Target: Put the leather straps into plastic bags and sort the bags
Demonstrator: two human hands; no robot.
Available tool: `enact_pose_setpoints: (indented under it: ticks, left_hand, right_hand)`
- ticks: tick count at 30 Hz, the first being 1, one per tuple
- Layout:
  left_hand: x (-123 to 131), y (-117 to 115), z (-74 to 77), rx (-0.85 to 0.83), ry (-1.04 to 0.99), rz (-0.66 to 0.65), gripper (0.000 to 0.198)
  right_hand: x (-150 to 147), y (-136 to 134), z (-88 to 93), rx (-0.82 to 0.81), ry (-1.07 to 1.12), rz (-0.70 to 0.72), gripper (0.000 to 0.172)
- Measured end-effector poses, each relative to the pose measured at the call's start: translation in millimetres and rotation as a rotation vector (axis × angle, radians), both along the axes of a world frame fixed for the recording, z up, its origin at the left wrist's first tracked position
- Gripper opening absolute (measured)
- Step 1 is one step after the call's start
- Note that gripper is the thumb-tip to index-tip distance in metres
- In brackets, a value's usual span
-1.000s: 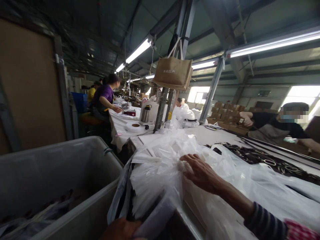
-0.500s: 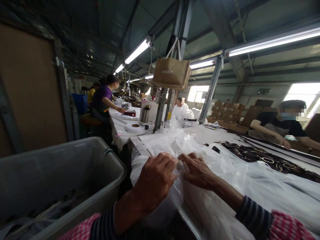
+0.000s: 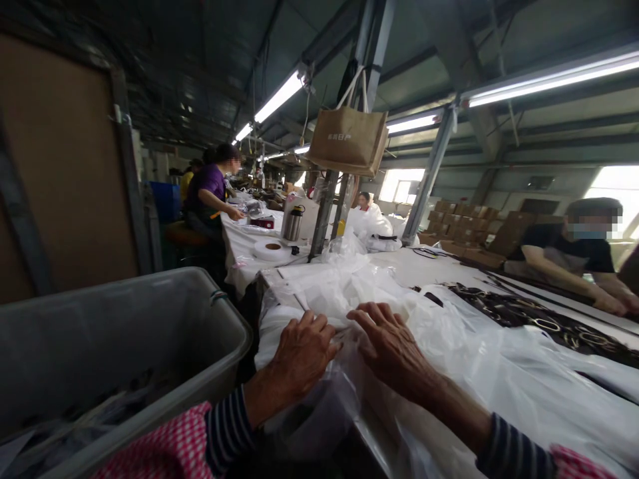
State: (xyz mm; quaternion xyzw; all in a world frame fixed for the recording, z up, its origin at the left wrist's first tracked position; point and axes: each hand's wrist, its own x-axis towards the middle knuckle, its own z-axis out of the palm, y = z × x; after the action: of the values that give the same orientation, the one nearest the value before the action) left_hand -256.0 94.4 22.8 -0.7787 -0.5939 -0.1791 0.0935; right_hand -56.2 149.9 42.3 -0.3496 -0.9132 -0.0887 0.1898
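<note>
The left hand point(image 3: 303, 356) and the right hand point(image 3: 392, 349) rested near each other on a heap of translucent plastic point(image 3: 454, 332), backs up, fingers bent, with a narrow gap between them. The plastic lay under both hands and ran in creases through that gap; from there it spread beyond the fingertips, hung over the near edge below the wrists, and reached far to the right past the right forearm. The left fingers curled down onto it, the thumb side turned toward the right hand; the right fingers arched over it, the forefinger pointing toward the left hand. Whether either hand was pinching a fold or only pressing on it could not be told, since the undersides of the fingers were hidden. Left of the left hand, and apart from it, stood a grey bin point(image 3: 150, 306) with dark, bundled pieces inside. Dark straps with metal rings point(image 3: 524, 307) lay beyond and to the right of the right hand, on the white table point(image 3: 404, 266). Farther off, ahead of the left hand, stood a steel bottle point(image 3: 291, 226) beside a white roll point(image 3: 263, 251), and a brown bag point(image 3: 349, 141) hung above and beyond both hands.
</note>
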Motion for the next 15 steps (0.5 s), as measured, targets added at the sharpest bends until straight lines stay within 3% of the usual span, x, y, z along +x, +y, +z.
enact_pose_setpoints:
  ticks: [4, 9, 15]
  left_hand:
    - [-3.5, 13.1, 2.7, -0.029, 0.002, 0.029, 0.036]
    - [-20.8, 33.7, 9.4, -0.042, 0.084, -0.017, 0.019]
    - [-36.1, 52.5, 15.8, -0.094, 0.061, -0.013, 0.020]
  right_hand:
    - [0.6, -1.1, -4.7, -0.009, -0.045, 0.035, 0.036]
    - [8.4, -4.9, -11.2, 0.037, -0.089, 0.080, 0.033]
    - [15.3, -8.7, -19.3, 0.067, -0.121, 0.156, 0.036]
